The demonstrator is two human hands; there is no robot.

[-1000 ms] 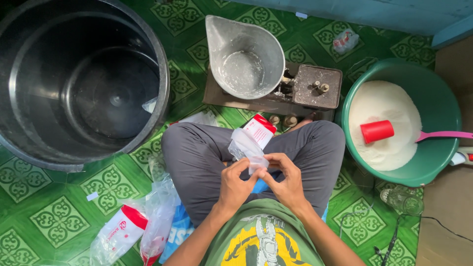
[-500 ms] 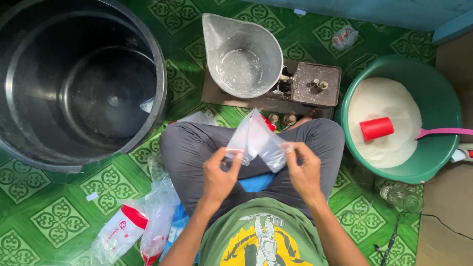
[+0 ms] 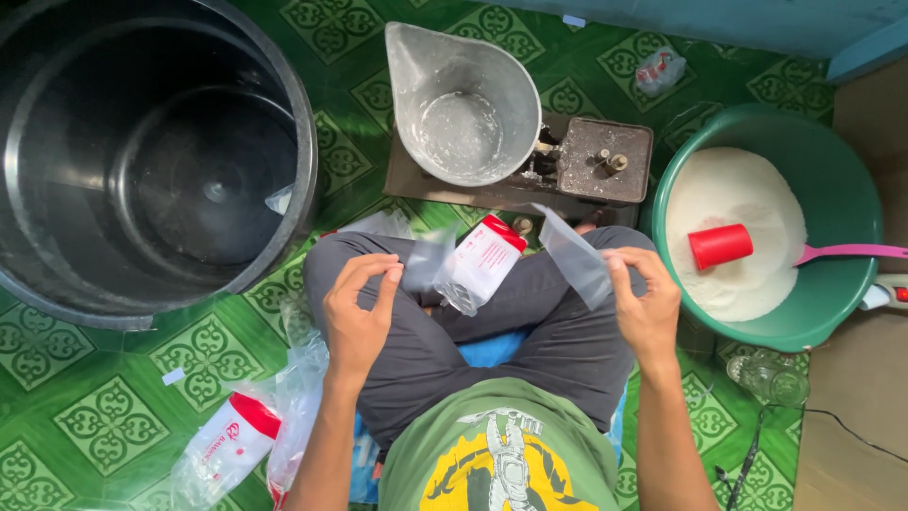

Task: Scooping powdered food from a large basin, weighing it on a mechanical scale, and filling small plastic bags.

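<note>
I sit cross-legged on a green patterned floor. My right hand [image 3: 648, 308] pinches the corner of a small clear plastic bag [image 3: 577, 257] and holds it up over my right knee. My left hand [image 3: 357, 317] is raised over my left knee, its fingertips at the edge of another thin clear bag [image 3: 427, 260]. Between the two hands a red-and-white printed packet [image 3: 484, 260] lies on my lap. The hands are apart, about a forearm's width from each other.
A big black barrel [image 3: 57, 284] stands at the left. Ahead is a metal scale pan [image 3: 463, 104] on a brown weighing scale [image 3: 605, 161]. At the right, a green basin [image 3: 832, 199] holds white powder, a red cup [image 3: 721, 246] and a pink handle [image 3: 851, 252]. Printed bags [image 3: 232, 445] lie at lower left.
My hands were together in my lap on one clear bag, then lifted it. Now they have spread wide apart, with a clear bag at each hand.
</note>
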